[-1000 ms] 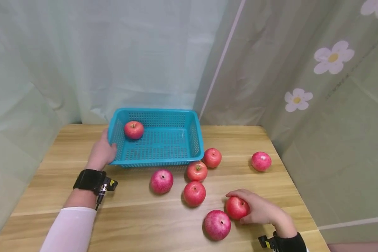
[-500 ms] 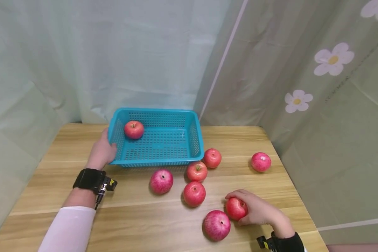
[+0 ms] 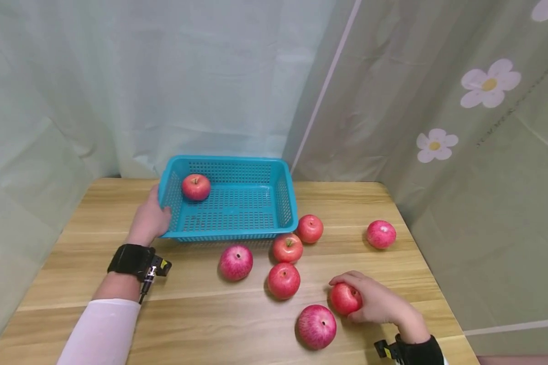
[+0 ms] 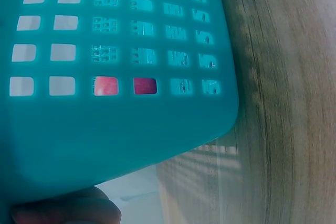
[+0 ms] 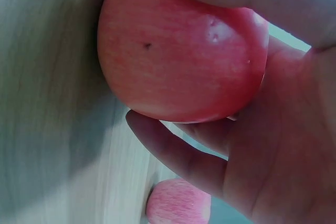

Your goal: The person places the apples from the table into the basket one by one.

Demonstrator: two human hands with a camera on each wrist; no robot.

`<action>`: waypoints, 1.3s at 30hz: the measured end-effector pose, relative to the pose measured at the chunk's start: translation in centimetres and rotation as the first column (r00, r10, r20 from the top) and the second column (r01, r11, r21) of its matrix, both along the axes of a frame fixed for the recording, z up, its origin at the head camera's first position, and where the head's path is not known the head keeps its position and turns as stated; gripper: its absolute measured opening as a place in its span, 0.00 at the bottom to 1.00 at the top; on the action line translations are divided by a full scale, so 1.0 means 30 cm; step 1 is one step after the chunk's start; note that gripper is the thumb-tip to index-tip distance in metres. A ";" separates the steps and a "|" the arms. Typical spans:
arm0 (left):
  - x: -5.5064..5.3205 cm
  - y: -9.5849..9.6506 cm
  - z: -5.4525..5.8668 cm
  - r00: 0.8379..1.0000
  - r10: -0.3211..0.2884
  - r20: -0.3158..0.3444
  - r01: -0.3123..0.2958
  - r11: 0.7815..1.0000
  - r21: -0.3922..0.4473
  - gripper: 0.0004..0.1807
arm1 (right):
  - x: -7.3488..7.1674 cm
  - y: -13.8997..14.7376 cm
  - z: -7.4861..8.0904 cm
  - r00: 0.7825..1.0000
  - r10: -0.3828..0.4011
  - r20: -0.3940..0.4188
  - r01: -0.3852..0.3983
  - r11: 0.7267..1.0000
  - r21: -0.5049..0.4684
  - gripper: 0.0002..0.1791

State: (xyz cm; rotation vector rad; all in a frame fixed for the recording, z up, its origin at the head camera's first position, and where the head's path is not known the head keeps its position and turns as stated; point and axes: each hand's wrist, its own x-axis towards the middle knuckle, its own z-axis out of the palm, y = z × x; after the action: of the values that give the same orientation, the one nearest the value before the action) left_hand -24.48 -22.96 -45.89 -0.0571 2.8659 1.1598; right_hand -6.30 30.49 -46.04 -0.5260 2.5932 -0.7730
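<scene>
My left hand (image 3: 149, 219) holds the left end of a blue perforated plastic basket (image 3: 228, 234) by its rim. In the left wrist view a fingertip (image 4: 68, 211) shows below the basket wall (image 4: 121, 129). One red apple (image 3: 196, 187) sits inside, toward the left end. At the right front of the table, my right hand (image 3: 380, 302) grips another red apple (image 3: 344, 298), thumb and fingers around its sides. The right wrist view shows this apple (image 5: 178, 56) large, low at the wooden surface; whether it touches the wood I cannot tell.
Beside the gripped apple lies a darker pink-red fruit (image 3: 317, 327); a similar one (image 3: 236, 262) is in front of the basket. Red apples (image 3: 284, 281) line up near the basket's front right corner. Another pink fruit (image 3: 381, 234) lies near the table's right edge. Curtains (image 3: 219, 76) hang behind.
</scene>
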 end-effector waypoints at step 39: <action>0.017 0.011 0.004 1.000 0.013 -0.011 -0.013 1.000 0.011 0.38 | -0.094 -0.008 0.100 0.985 0.014 -0.170 -0.003 0.998 0.068 0.38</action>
State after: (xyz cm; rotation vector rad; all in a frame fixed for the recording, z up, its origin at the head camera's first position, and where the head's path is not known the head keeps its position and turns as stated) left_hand -23.98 -22.63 -45.78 -0.0690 2.8727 1.1811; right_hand -9.12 30.26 -43.04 -0.6065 2.7607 -0.6614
